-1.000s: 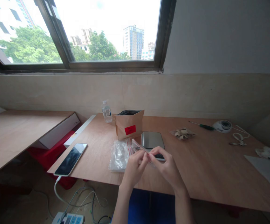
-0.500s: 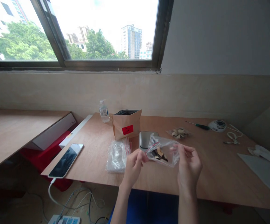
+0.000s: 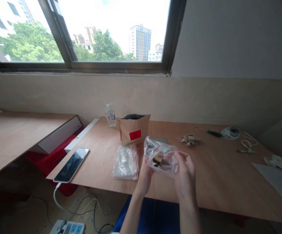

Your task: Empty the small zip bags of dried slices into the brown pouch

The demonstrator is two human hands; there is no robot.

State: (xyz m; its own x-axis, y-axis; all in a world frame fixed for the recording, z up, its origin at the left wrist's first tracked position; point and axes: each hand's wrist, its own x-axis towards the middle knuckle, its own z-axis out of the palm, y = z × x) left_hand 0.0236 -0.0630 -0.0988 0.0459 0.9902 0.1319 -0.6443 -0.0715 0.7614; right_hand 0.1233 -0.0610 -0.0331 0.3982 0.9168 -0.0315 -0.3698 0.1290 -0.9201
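Head view: both hands raise a small clear zip bag (image 3: 161, 156) above the table (image 3: 216, 175), in front of the brown paper pouch (image 3: 134, 129). Left hand (image 3: 146, 174) pinches its lower left edge; right hand (image 3: 185, 177) closes on its right side. Dark and pale pieces sit inside. Spare bags (image 3: 126, 161) lie left of the pouch's front.

The little bag (image 3: 161, 156) between the hands is clear with a red line at its top, and it has tan and black bits inside. Just left of the left hand (image 3: 145, 174) lies a pile of clear bags (image 3: 125, 161) with red lines. Behind the hands stands a brown paper bag (image 3: 134, 130) with a red sticker (image 3: 135, 134). The table (image 3: 216, 175) is light brown wood.
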